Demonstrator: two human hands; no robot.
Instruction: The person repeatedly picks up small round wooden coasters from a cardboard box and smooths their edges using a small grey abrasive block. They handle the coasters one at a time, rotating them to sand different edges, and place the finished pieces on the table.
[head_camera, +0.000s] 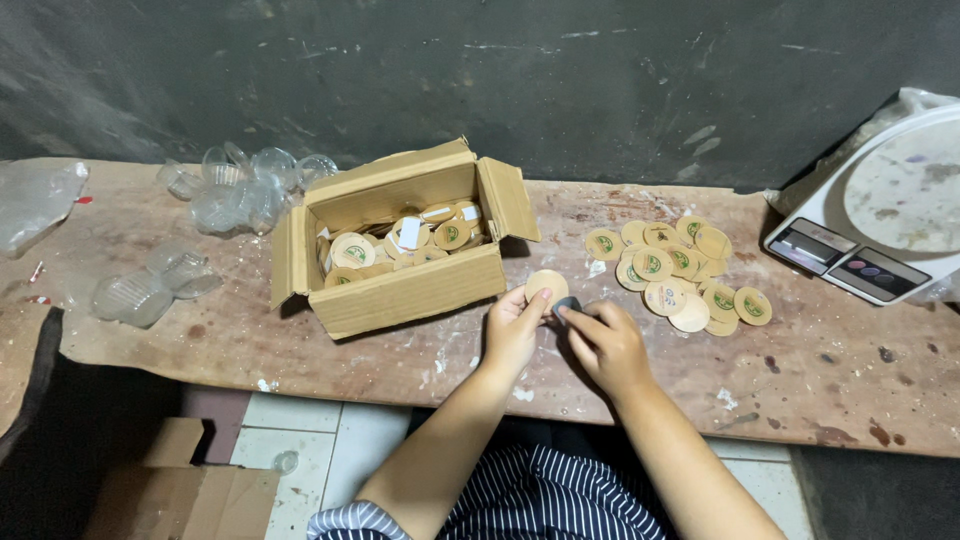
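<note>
Starting at nine o'clock, we see a crumpled clear plastic bag (35, 200) at the edge of the worktop (300, 350), then two heaps of small clear plastic cups (245, 185), one at ten o'clock by the wall and another (150, 285) nearer the front edge. Next comes an open cardboard box (400, 290), flaps spread, holding a loose jumble of round tan discs (400, 240), some showing a green emblem and some a white face. At the centre our left hand (515, 330) pinches a single tan disc (547, 285) by its edge, plain side up, while our right hand (605, 345) closes on a small dark round object (568, 304) pressed just beside that disc (what it is we cannot tell). Toward two o'clock lies a spread pile of discs (680, 275) with green emblems, overlapping one another, apart from the box. We judge the work to be partway: that pile looks dealt with, and the box looks far from emptied. At three o'clock a white electronic scale (870, 215) with a round pan sits on a plastic sheet. Below, at seven o'clock, a second cardboard carton (185, 495) stands on the tiled floor (340, 430).
</note>
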